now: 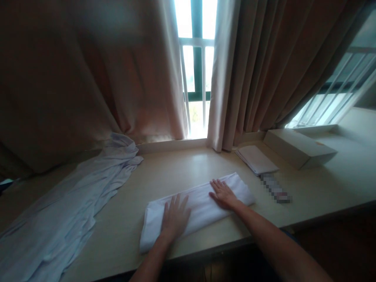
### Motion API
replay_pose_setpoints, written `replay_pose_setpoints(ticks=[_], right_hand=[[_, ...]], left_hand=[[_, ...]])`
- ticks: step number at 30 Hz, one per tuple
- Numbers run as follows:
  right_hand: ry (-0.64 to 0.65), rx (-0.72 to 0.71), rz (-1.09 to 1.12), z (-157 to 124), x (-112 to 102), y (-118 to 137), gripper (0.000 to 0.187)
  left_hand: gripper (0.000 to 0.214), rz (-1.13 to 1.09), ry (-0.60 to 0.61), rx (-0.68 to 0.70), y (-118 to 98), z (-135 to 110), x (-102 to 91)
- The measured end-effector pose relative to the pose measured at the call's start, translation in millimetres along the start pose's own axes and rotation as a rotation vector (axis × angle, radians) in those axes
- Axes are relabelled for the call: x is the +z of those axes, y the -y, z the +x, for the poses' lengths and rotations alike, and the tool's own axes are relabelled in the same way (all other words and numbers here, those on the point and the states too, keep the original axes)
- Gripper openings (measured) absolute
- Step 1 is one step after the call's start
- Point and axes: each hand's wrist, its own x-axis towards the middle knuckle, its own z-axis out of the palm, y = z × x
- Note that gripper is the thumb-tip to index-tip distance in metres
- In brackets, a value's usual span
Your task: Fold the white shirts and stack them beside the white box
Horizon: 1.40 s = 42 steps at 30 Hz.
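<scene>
On the pale table point(188, 164), near its front edge, lies a folded white cloth point(202, 213). The left hand point(175, 217) (slightly blurred) and right hand point(223, 194) rest on it, fingers straight, gripping nothing; uneven pushing could skew its layers. Behind hang curtains point(141, 78).

Under the left hand point(175, 217) and right hand point(223, 194), the folded cloth point(202, 209) looks smooth and matt. Left of the hands, the loose cloth point(79, 196) is thin-looking, matt and creased. The bench point(117, 231) around them looks smooth and wood-like, with a faint gloss just beyond the hands. Farther ahead hang matt fabric curtains point(255, 78); right of the hands, a box point(299, 145) looks like smooth cardboard, its finish mostly matt
</scene>
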Motion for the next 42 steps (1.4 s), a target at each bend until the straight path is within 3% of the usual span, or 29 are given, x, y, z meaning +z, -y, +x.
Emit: replay_pose_setpoints(ticks=[4, 8, 15, 22, 27, 34, 42], right_hand=[[-0.015, 0.187, -0.065, -11, -11, -64, 0.069], [-0.056, 0.270, -0.093, -22, -5, -84, 0.067], [-0.130, 0.289, -0.117, -58, 13, -68, 0.070], [-0.131, 0.306, -0.130, -92, 17, -52, 0.071], [-0.124, 0.312, -0.136, -87, 14, -51, 0.070], [-0.112, 0.334, -0.142, -64, 11, -59, 0.070], [-0.111, 0.339, -0.170, -62, 14, -59, 0.070]], left_hand=[[0.060, 0.006, 0.023, -0.007, 14, 1, 2.9], [0.066, 0.031, 0.046, -0.062, 41, 1, 1.5], [0.066, 0.069, 0.064, -0.170, 89, -18, -2.6], [0.065, 0.051, 0.077, -0.144, 97, -43, -0.4], [0.065, 0.055, 0.049, -0.140, 95, -42, -1.8], [0.064, 0.065, 0.031, -0.156, 94, -21, -1.2], [0.064, 0.058, 0.035, -0.166, 92, -16, -1.7]])
